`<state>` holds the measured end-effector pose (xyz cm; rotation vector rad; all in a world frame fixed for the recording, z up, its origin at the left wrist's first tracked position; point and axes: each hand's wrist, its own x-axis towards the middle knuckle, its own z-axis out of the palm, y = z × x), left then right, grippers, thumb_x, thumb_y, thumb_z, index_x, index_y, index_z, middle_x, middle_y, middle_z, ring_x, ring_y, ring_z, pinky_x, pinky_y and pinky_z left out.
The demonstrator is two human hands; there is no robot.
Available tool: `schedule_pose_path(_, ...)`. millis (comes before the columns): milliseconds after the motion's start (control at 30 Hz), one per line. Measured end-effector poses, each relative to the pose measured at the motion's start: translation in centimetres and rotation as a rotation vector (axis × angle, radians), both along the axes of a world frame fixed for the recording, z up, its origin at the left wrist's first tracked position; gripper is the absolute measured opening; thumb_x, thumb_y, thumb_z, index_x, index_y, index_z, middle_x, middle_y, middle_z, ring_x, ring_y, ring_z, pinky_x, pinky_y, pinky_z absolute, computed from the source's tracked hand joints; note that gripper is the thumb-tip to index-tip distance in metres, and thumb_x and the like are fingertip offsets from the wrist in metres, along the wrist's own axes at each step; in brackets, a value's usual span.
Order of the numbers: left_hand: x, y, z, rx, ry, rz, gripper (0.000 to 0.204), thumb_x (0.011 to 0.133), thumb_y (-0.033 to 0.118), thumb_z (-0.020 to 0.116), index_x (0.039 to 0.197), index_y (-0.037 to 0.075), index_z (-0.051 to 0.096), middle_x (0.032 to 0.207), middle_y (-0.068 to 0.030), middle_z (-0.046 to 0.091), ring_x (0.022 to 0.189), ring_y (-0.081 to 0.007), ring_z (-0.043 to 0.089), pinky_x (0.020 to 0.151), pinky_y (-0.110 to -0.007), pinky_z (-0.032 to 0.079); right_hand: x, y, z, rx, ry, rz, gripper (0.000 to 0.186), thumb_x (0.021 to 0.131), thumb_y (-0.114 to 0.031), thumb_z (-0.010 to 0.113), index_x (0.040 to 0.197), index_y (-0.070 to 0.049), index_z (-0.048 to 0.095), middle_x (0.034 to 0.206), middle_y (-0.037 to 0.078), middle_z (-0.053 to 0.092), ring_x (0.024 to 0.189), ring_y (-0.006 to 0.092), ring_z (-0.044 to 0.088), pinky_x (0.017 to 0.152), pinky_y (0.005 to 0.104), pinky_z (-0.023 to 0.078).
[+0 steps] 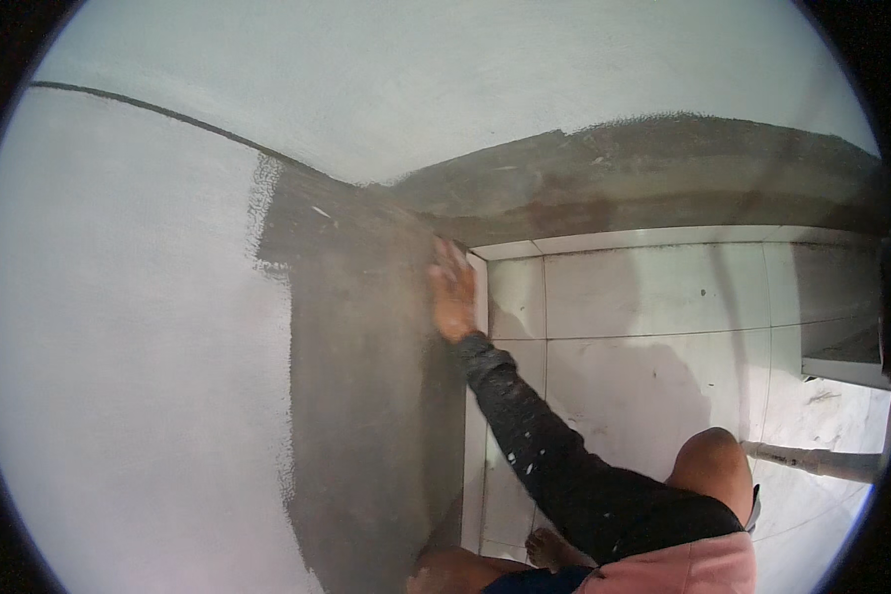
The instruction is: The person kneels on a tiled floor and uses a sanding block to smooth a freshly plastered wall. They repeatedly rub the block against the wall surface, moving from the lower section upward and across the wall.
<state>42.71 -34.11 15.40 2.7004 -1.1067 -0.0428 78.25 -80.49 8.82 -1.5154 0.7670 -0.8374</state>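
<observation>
My right hand lies stretched out in the corner where two walls meet, just above the white skirting tiles. Its fingers are extended, slightly blurred, and point up the frame towards the corner. The palm faces the bare grey cement band on the left wall, and I cannot see anything under it. A dark long sleeve with white paint specks covers my right arm, which reaches across from the lower right. My left hand does not appear.
White paint covers the upper left wall and the far wall. A grey band runs along the far wall's base. Pale floor tiles lie below, with a pipe at right. My bent knee is near my arm.
</observation>
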Motion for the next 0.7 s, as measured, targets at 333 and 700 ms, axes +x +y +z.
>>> schedule_pose_path(333,-0.4,5.1,-0.8,0.217,0.044,-0.058,0.048,0.105,0.037,0.043,0.128,-0.001,0.062,0.142,-0.0255,0.058,0.142,-0.0519,0.041,0.114,-0.069,0.028,0.9,0.6,19.3,-0.381,-0.63,-0.103,0.059,0.092,-0.027,0.069,0.146,-0.011,0.053,0.147,0.019,0.046,0.138,0.0388,0.041,0.114,0.0586,0.033)
schedule_pose_path(700,2.4,-8.0,5.1,-0.171,0.044,-0.024,0.046,0.102,0.037,0.051,0.122,-0.001,0.067,0.134,-0.0224,0.064,0.137,-0.0485,0.049,0.114,-0.065,0.031,-3.5,4.0,-3.1,0.114,-0.074,0.045,0.061,0.107,-0.043,0.037,0.158,-0.011,0.038,0.16,0.019,0.039,0.151,0.0387,0.03,0.124,0.0497,0.022)
